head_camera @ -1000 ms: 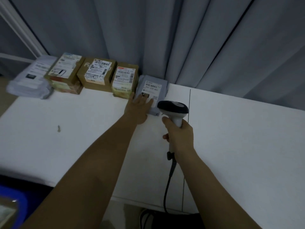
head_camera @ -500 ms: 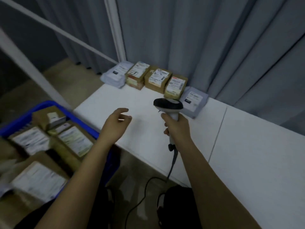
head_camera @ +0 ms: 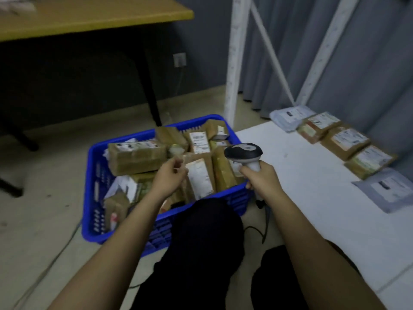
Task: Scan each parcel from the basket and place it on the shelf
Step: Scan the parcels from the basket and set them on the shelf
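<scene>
Had the fingers [head_camera: 177, 164] of the left hand [head_camera: 168, 179] loosely curled over the blue basket [head_camera: 96, 153], gripping nothing that could be made out through the blur. Hovered them just beside a long brown parcel [head_camera: 200, 177] standing label-up among the others. Had the right hand [head_camera: 261, 175] clenched round the grip of the barcode scanner [head_camera: 243, 153], head aimed forward over the basket's near right corner, cable [head_camera: 263, 229] trailing down to the floor beside the knees.

Crouched between basket and low white shelf [head_camera: 312, 198]. Saw the basket crammed with taped cardboard parcels, tilted and wedged against one another. Saw five parcels in a row along the shelf's far edge: a grey mailer bag [head_camera: 290, 115], three brown boxes [head_camera: 345, 142], then a second grey mailer [head_camera: 388, 189]. Noted a yellow-topped desk [head_camera: 89, 16] well apart at the back.

Judged the step as picking the next parcel, with most of the load unscanned. Risked most from the tight packing: pulling one wedged parcel out one-handed could drag a neighbour over the rim, or let the grip slip on smooth tape. Risked a failed read too if the label came up facing away from the scanner. Could also snag the cable on a knee when swinging right.
</scene>
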Motion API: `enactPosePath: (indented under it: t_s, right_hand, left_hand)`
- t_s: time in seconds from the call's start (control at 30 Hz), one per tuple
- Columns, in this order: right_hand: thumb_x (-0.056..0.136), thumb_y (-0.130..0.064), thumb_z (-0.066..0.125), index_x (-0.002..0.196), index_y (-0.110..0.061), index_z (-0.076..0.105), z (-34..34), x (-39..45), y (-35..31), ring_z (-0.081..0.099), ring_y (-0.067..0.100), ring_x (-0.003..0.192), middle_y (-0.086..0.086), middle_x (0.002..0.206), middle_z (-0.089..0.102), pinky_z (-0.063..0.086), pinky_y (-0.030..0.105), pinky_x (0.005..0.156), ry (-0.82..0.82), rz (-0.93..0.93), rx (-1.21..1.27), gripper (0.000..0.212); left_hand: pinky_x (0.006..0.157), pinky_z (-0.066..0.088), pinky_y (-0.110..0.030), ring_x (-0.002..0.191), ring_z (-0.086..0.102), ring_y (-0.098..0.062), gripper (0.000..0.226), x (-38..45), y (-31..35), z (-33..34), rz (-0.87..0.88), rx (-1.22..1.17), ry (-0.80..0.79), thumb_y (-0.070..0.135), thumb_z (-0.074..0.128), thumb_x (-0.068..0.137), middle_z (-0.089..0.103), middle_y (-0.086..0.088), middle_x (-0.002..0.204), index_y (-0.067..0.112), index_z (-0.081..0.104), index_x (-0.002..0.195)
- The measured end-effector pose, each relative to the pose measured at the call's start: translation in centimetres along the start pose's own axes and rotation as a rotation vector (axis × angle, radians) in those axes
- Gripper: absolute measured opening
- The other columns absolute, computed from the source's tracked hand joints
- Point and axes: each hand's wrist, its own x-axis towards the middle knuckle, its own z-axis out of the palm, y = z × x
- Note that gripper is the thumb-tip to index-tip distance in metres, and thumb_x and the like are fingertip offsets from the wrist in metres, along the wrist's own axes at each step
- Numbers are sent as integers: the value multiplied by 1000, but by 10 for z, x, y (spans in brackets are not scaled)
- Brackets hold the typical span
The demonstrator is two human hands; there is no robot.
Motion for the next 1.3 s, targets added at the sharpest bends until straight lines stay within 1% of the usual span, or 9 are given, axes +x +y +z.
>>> enactPosePath:
  t_s: [0.1, 0.2, 0.33, 0.57, 0.73, 0.93, 1.07, 1.17, 1.3]
  right_hand:
    - [85, -21, 69, 82, -11, 60, 27, 7, -1, 56, 19, 50, 10, 66, 61, 45, 27, 53, -12, -2, -18, 14]
    - [86, -22, 68, 83, -15, 58, 43, 16, 0, 57, 18, 55, 7, 72, 62, 47, 29, 57, -26, 22, -33, 12]
    - [86, -22, 68, 90, -14, 61, 54, 27, 2, 57, 15, 54, 3, 74, 63, 47, 26, 54, -20, 50, -39, 11]
    - [86, -20, 68, 86, -17, 59, 58, 46, 5, 57, 13, 55, 1, 74, 62, 44, 23, 51, -19, 78, -6, 9]
    - [85, -17, 68, 92, -13, 60, 54, 53, 7, 57, 14, 56, 4, 74, 62, 46, 25, 51, 31, 95, 59, 12]
    - [83, -19, 69, 91, -14, 60, 50, 51, 10, 58, 14, 55, 6, 74, 63, 49, 28, 56, 37, 124, 64, 13]
    - [83, -18, 68, 91, -12, 61, 39, 41, 8, 58, 15, 55, 8, 78, 65, 45, 26, 54, 58, 124, 121, 13]
    - [84, -18, 69, 94, -9, 62, 25, 33, 0, 58, 15, 56, 8, 75, 64, 48, 28, 56, 109, 131, 227, 15]
    - [85, -18, 71, 101, -9, 62, -1, 26, -9, 56, 15, 55, 5, 79, 65, 48, 27, 56, 257, 99, 446, 21]
  left_hand:
    - [78, 45, -27, 99, 55, -18, 37, -3, -29, -11, -19, 17, 8, 12, 58, 93, 59, -9, 117, 0, 51, 128]
    - [95, 46, -40, 117, 52, -26, 52, 8, -56, -8, -24, 122, 14, 21, 59, 92, 47, -12, 138, 7, 42, 139]
    - [102, 42, -41, 127, 45, -29, 62, 32, -62, 11, 12, 175, -4, 25, 60, 92, 35, -11, 145, 16, 32, 146]
    - [116, 16, -44, 146, -1, -32, 95, 86, -59, 44, -42, 242, -68, 28, 69, 84, -8, -12, 159, 21, 3, 153]
    - [108, 33, -45, 135, 26, -34, 61, 93, -66, 48, -10, 185, -54, 28, 74, 78, 19, -11, 148, 25, 38, 127]
    - [81, 41, -31, 103, 47, -24, 37, 76, -69, 44, 132, 150, -169, 15, 68, 84, 39, -8, 120, 16, 34, 99]
    - [82, 54, -43, 104, 53, -23, 33, 65, -49, 20, 182, 20, -96, 26, 67, 85, 39, -2, 122, 24, 36, 96]
    - [84, 56, -48, 114, 53, -23, 40, 56, -11, 4, 217, -142, -63, 37, 67, 83, 38, 0, 133, 38, 35, 106]
    - [96, 49, -49, 122, 52, -25, 82, 52, 51, 0, 245, -390, -110, 55, 76, 64, 36, -7, 145, 66, 21, 123]
